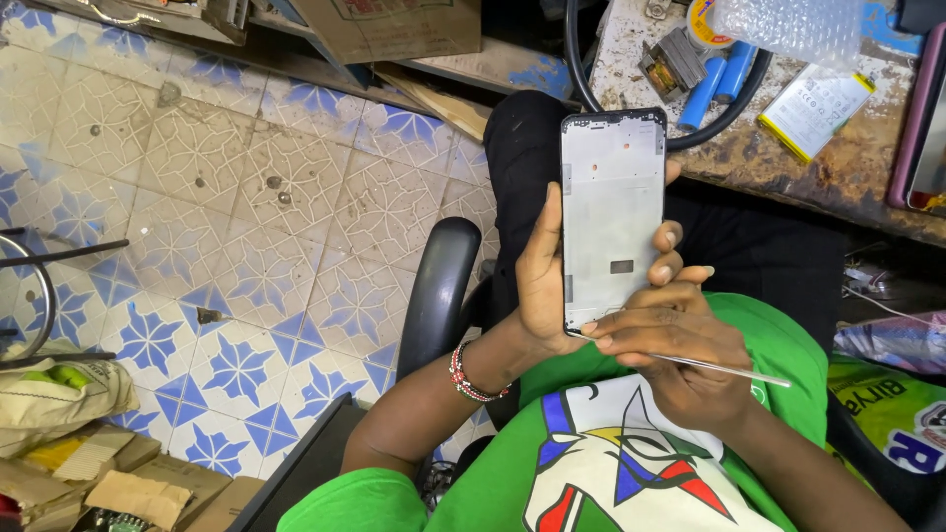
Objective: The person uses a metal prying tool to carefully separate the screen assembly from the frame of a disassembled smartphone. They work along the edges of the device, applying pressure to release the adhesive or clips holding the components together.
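- Head view, looking down past a green printed shirt to a floor [246, 227] of worn white tiles with blue star patterns, spotted with dirt.
- Far left: a sack [59, 389] and torn cardboard scraps [108, 483] on the floor; a metal ring of a frame [30, 296] juts in at the edge.
- Centre: black chair armrest [439, 291] rises beside the person's dark-trousered knee.
- Left hand [540, 281], beaded bracelet [471, 379] on the wrist, held upright with the palm toward the phone frame [613, 217]; thumb along its left edge, fingertips wrapped round the right edge. It is gripping the frame, held above the lap, grey inner plate facing the camera.
- Right hand [670, 340] curled below, closed on thin metal tweezers [719, 367]; their tip meets the frame's lower edge, the tail points right.
- Upper right: scarred, rusty desk [788, 167] carrying a black cable loop [581, 69], blue-handled tools [714, 84], a flat battery [816, 108] with yellow edging, bubble wrap [788, 25].
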